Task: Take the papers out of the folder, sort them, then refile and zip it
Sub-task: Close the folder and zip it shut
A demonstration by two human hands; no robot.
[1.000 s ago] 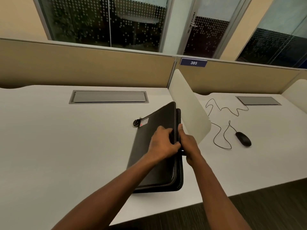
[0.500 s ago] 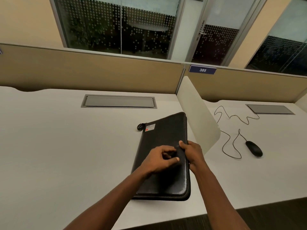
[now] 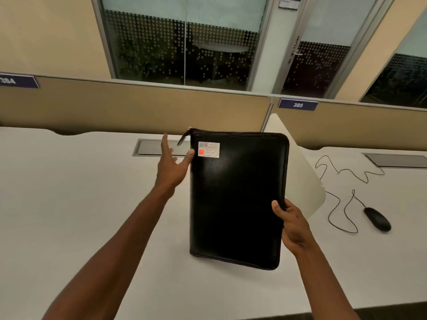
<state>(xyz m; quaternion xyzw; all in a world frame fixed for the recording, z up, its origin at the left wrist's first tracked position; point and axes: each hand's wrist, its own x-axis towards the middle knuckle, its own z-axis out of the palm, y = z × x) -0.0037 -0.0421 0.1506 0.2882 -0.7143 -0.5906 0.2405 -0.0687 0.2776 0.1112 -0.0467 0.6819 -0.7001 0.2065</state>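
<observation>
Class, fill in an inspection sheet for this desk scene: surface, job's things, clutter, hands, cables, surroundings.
Surface: white desk, grey hatch set in.
Job's things: black folder held upright, zipped; label at top corner; no papers seen.
Clutter: nothing seen.
Hands: right hand grips folder's right edge; left hand open, thumb touching its left edge.
Cables: mouse with looping cable.
Surroundings: tan partition, white divider, glass windows.

Dim warm light, wide-angle edge distortion.

desk (image 3: 69, 204): white | partition (image 3: 138, 107): tan | windows (image 3: 184, 42): dotted glass | wall (image 3: 46, 31): cream | mouse (image 3: 377, 219): black, corded
</observation>
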